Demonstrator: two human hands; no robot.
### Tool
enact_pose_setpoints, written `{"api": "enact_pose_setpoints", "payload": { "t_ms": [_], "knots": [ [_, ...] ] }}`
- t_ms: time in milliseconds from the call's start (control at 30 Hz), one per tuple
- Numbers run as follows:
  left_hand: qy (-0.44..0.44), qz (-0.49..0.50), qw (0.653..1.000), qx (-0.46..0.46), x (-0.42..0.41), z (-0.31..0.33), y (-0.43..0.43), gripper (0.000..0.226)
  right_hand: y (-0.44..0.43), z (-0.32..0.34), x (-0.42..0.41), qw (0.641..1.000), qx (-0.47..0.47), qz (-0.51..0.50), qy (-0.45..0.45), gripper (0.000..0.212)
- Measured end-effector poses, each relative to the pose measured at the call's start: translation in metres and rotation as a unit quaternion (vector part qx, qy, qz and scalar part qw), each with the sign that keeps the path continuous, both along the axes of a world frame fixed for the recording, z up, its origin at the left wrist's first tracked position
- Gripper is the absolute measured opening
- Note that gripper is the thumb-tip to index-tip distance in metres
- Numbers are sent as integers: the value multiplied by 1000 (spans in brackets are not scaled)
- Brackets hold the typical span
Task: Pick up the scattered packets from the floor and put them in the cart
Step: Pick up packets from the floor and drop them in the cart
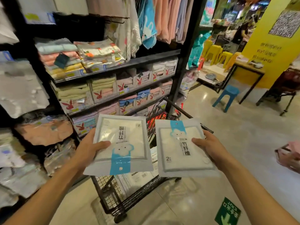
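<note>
Holding two packets above the cart (146, 190), one gripped per hand.
Tall shelf (113, 65) tight on cart's left, blue stool (227, 96) well apart to the right; no obstruction over the cart. Then left packet (123, 135) pinched at edge by left hand (88, 150), right packet (178, 158) likewise by right hand (209, 146). Risk: slick flat packets, edge-only grip, right one overhanging the rim, so likely slip to floor if released together.

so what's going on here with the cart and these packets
A person stands at a black wire cart in a shop aisle. The left hand grips an upside-down packet and the right hand grips an upright packet. Both are white and blue and are held over the cart. Inside it lie more packets.
</note>
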State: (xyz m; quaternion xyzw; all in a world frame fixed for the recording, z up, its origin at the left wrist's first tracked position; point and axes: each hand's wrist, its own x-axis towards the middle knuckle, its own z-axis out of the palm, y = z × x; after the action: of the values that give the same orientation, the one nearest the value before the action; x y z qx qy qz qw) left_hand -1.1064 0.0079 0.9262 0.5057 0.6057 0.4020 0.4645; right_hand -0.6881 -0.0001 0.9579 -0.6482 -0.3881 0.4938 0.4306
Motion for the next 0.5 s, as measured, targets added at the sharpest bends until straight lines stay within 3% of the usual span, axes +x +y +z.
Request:
{"api": "enact_pose_setpoints", "payload": {
  "t_ms": [133,500],
  "knots": [
    [6,30,1000,4,14,-18,28,46,54,-7,10,999,4,32,1,25],
    [-32,88,996,-14,41,-70,138,53,217,-69,42,995,-20,93,-13,43]
  ]
}}
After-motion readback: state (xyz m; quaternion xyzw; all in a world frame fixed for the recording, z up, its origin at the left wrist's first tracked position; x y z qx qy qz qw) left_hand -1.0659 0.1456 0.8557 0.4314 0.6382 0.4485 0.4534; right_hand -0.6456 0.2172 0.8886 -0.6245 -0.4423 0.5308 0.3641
